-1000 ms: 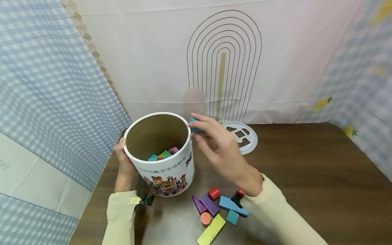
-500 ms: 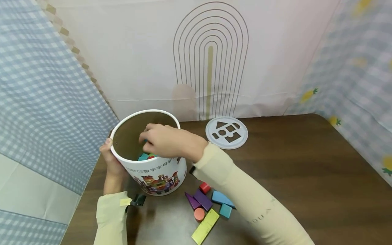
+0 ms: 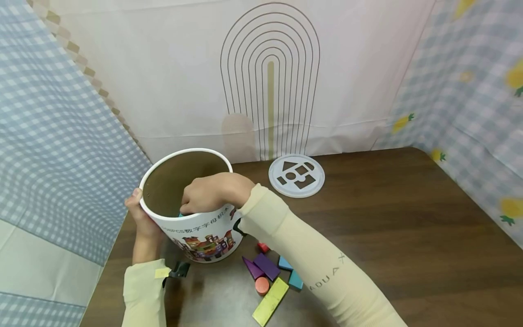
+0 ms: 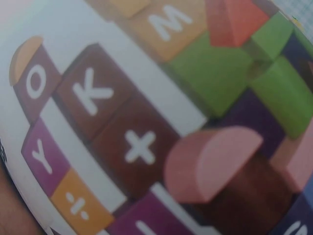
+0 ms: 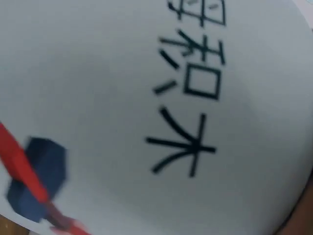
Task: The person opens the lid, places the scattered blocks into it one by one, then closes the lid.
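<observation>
A white bucket [image 3: 206, 243] with printed toy blocks and lettering stands on the table, tilted slightly. My left hand [image 3: 144, 222] grips its left side at the rim. Over the front of the rim my right hand [image 3: 210, 193] reaches inside, knuckles up. The bucket's wall hides most of its fingers, so what they hold cannot be made out. A bit of teal block [image 3: 181, 215] shows beside the fingertips. Both wrist views are filled by the bucket's printed wall [image 4: 110, 183], with lettering close up in the right wrist view.
Loose blocks lie in front of the bucket: a purple triangle [image 3: 253, 268], a purple rectangle [image 3: 267, 266], a coral cylinder [image 3: 262, 286], a yellow-green bar [image 3: 271, 302] and a teal block [image 3: 296, 279]. The right sleeve [image 3: 323, 268] partly covers others. A white lid [image 3: 296, 190] with shaped cutouts lies behind.
My right hand has carried a blue block from beside the rim, over it and down into the bucket. My left hand keeps its grip. The whole view has shifted somewhat.
</observation>
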The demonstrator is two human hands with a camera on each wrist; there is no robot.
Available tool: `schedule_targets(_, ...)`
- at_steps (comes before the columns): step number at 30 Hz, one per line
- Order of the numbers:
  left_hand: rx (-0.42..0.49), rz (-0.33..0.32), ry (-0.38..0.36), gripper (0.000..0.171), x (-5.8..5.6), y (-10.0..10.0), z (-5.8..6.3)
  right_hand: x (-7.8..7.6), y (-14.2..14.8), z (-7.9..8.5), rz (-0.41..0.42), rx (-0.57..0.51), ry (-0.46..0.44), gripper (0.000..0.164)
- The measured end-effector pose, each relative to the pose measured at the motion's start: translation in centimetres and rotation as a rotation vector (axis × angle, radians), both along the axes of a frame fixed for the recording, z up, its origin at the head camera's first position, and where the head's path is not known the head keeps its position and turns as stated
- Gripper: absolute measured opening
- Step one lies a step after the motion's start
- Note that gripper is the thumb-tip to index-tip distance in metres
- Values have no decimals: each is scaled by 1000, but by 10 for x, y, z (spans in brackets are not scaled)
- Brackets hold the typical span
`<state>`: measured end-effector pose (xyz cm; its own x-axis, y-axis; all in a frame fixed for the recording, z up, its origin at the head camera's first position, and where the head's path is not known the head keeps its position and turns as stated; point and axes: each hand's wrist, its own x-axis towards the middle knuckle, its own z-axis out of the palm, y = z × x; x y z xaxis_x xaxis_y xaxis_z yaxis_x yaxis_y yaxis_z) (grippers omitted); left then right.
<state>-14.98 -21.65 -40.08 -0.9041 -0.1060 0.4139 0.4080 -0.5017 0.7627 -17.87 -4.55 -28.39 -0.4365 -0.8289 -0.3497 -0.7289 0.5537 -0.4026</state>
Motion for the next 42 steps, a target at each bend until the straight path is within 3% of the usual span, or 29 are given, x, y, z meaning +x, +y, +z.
schedule_targets(3,-11,-5,9,65,2,-1,0,7,4,-5,-59,-151,99,29)
schedule_targets(8,5,-3,11,66,0,-2,0,23,21,-19,-148,-449,425,28)
schedule_targets(10,8,-2,10,66,-1,-1,-1,31,31,-27,-139,-493,563,33)
schedule_targets(13,9,-1,13,65,-1,-1,-3,43,46,-41,-128,-537,703,38)
schedule_targets(16,9,3,11,63,-1,-2,-3,54,65,-54,-227,-545,773,43)
schedule_targets(18,8,-3,10,61,0,-3,-3,62,80,-64,-333,-516,794,57)
schedule_targets(21,-15,-3,8,60,0,-2,-3,76,105,-77,-462,-384,753,70)
schedule_targets(23,-38,5,9,61,0,-1,-2,84,118,-84,-488,-284,642,69)
schedule_targets(26,-48,16,7,61,1,-2,-1,89,128,-95,-440,-155,444,60)
schedule_targets(28,-39,13,10,61,1,-3,0,87,130,-101,-405,-121,304,56)
schedule_targets(30,-39,15,17,61,0,-4,1,84,130,-108,-376,-124,219,49)
schedule_targets(33,-28,21,25,61,-2,-6,-1,81,127,-118,-357,-130,160,33)
schedule_targets(36,-24,36,19,59,-4,-8,-4,81,125,-126,-344,-105,160,15)
schedule_targets(42,8,19,14,56,-4,-6,-7,80,128,-135,-365,-116,124,15)
